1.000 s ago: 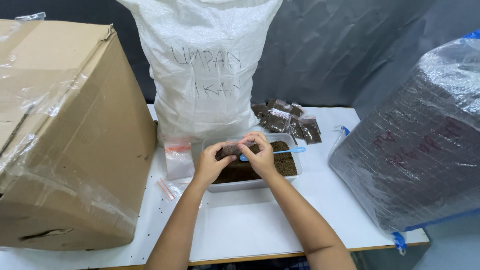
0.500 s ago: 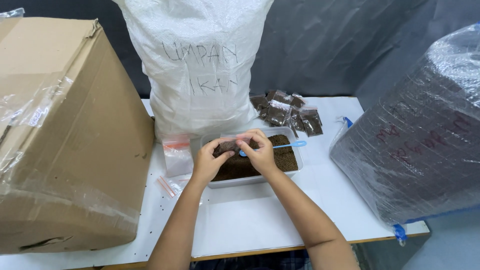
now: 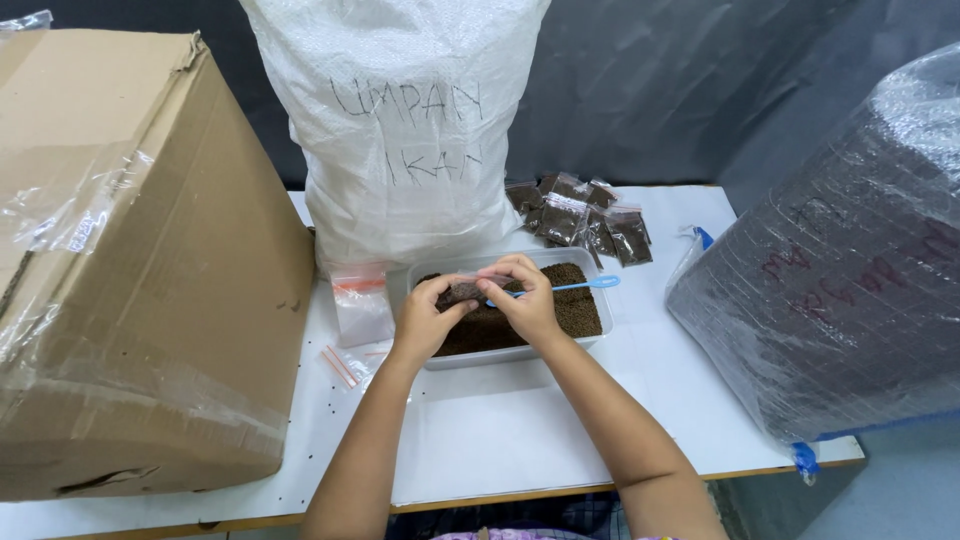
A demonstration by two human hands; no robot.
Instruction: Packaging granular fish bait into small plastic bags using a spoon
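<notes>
Head view: left hand point(image 3: 425, 320) and right hand point(image 3: 528, 300), both grips pinched shut on small clear bag point(image 3: 468, 292) over tray point(image 3: 600, 300) of brown pellets. Best keep bag above tray, catching spills. Blue spoon point(image 3: 585, 285) under right fingers. Beyond: filled bags point(image 3: 585, 222), white sack point(image 3: 400, 130) on surface point(image 3: 480, 430).

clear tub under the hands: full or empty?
Partly full. The clear tub holds a layer of dark brown granules, with the wall rising above them at the right end.

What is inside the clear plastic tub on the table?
The clear plastic tub holds dark brown granules, and a blue spoon lies across it. The left hand and right hand cover its middle, holding a small filled bag.
</notes>
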